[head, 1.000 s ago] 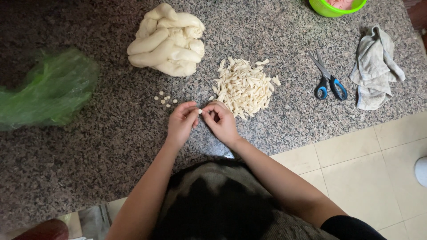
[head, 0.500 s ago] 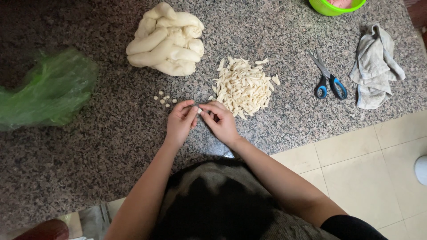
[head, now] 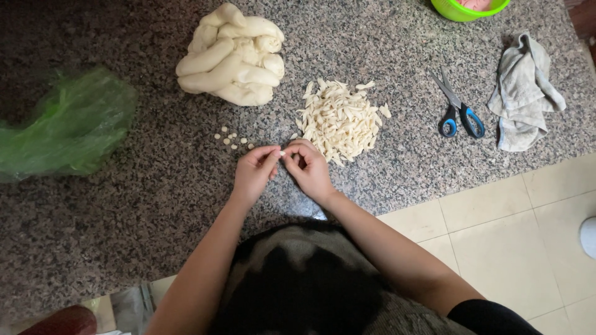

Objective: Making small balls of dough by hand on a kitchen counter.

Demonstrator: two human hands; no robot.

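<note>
Left hand (head: 253, 172) and right hand (head: 308, 167) fingertips pinched together on small dough piece (head: 282, 153), orientation too small to tell, shaped pile (head: 340, 119) just beyond

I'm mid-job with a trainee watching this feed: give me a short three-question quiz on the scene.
1. True or false: the scissors lie between the pile of cut dough strips and the grey cloth.
2. What do the left hand and right hand pinch together? A) scissors B) a small dough bit C) the cloth
3. What colour is the plastic bag at the far left of the counter?

Key: 1 true; 2 B; 3 green.
</note>
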